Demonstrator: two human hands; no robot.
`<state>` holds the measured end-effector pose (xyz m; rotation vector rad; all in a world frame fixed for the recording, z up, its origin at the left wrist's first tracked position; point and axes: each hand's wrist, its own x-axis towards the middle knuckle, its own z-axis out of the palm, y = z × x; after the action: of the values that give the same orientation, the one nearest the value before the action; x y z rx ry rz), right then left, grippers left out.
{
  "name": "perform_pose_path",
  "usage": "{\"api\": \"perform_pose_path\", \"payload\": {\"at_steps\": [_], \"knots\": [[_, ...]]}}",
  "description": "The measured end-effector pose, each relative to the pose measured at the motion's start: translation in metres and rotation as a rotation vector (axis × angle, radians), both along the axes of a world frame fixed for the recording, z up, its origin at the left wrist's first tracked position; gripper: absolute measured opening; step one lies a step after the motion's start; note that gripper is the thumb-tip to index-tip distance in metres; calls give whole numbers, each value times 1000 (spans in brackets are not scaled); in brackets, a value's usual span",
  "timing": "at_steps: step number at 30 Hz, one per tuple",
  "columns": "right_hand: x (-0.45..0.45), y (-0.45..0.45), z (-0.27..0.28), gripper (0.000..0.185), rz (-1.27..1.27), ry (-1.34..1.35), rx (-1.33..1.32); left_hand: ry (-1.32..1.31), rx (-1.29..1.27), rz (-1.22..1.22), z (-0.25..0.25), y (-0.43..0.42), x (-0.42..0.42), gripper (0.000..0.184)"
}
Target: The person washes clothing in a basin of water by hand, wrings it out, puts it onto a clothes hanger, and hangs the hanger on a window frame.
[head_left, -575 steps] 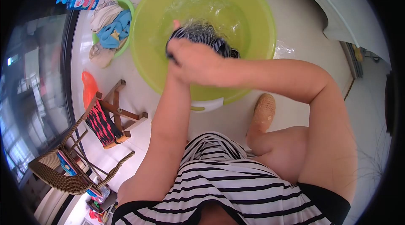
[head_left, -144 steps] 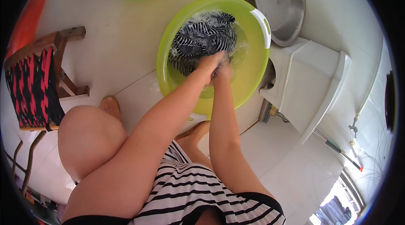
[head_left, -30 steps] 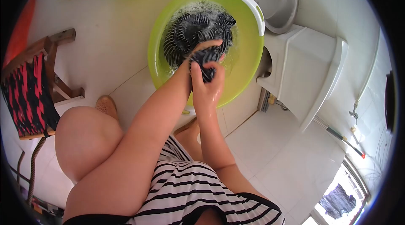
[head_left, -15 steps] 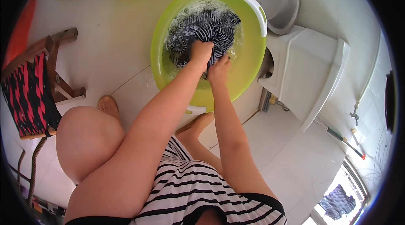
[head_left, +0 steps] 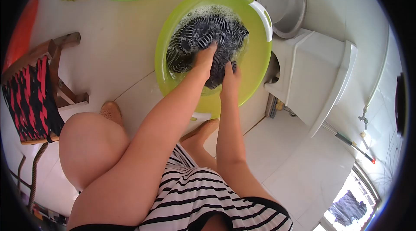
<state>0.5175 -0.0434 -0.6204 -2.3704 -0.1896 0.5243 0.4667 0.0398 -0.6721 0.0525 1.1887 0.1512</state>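
Gripping separate folds of wet black-and-white striped cloth [head_left: 212, 26] inside the round lime-green plastic basin [head_left: 256, 66], the left hand [head_left: 206, 58] and right hand [head_left: 231, 76] are apparently steadying it between them.

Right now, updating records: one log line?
left hand, right hand: on black-white striped cloth | container: round green plastic tub | water: sudsy

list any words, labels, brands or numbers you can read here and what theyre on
None can be read.
Tub, basin, stool: no lettering shows.
Cloth: its white marks are a striped pattern, not letters.
Clutter at lower left: too small and dark to tell.
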Motion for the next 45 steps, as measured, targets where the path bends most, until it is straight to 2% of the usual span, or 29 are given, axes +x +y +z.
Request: {"api": "perform_pose_path", "payload": {"at_steps": [1,2,5,6,7,9,10,12,14,15,17,19,21,22,23,24,25,27,28,29,31,32,33,35,36,39,41,44,45], "knots": [[-15,-4,27,35,58,94,96,-105,-103,117,7,3,-4,71],[-29,-7,51,33,110,192,188,-160,-181,162,-5,-2,3,61],[-82,6,82,27,253,52,138,-373,-55,214,-16,-15,6,46],[-84,6,75,27,408,-112,57,-293,-5,-124,-30,2,9,33],[-81,6,64,27,561,-274,-26,-297,-3,-127,-33,-6,10,33],[-49,2,33,28,495,-194,-60,-521,-92,267,-5,-9,-11,17],[-25,-5,8,31,343,-270,-26,-317,-91,323,0,-7,6,20],[-3,-8,1,35,186,-347,13,-392,-155,401,8,1,1,20],[6,-12,8,45,-235,285,-47,-434,-205,462,7,5,0,23],[3,-9,12,45,-238,282,-48,-475,-222,507,15,10,-4,23],[-9,-6,14,46,-341,846,287,-437,-212,567,8,8,1,29],[-16,-5,-16,46,-353,947,396,-384,-173,570,13,7,1,30],[-9,-10,-55,47,-357,1057,508,-131,75,358,-2,0,7,32],[-3,-17,-78,47,-116,643,302,63,201,105,-18,-2,13,36],[0,-19,-92,48,114,225,98,153,280,-103,-2,6,1,38],[9,-8,-77,48,400,-78,-403,246,331,-111,-13,-3,7,38],[17,-6,-85,48,396,-77,-403,334,383,-120,-23,-12,12,39],[20,11,-83,46,98,-505,-298,288,391,-212,-30,-17,10,39],[21,21,-55,50,21,-168,-377,247,394,-301,-32,-18,9,40],[27,16,-58,50,31,-169,-377,250,392,-292,-30,-17,10,40],[36,-1,-71,53,396,-152,-411,134,253,-233,-23,-15,11,42],[31,-3,-63,53,392,-153,-414,-98,93,-40,-24,-17,11,46],[22,1,-44,50,262,6,-230,-105,93,-42,-20,-16,9,46],[-2,13,4,45,10,313,140,-386,-65,216,0,-8,2,48],[-19,13,28,44,52,237,142,-464,-93,189,6,-2,-2,57],[-84,30,103,47,158,158,-62,-621,-87,87,-4,1,-3,35],[-103,14,79,44,518,-342,9,-633,-206,81,7,8,-7,34],[-83,32,57,38,667,-498,-78,-693,55,371,-11,-14,-10,32],[-59,32,39,35,614,-549,-95,-560,24,330,-19,-13,-5,24]]}}
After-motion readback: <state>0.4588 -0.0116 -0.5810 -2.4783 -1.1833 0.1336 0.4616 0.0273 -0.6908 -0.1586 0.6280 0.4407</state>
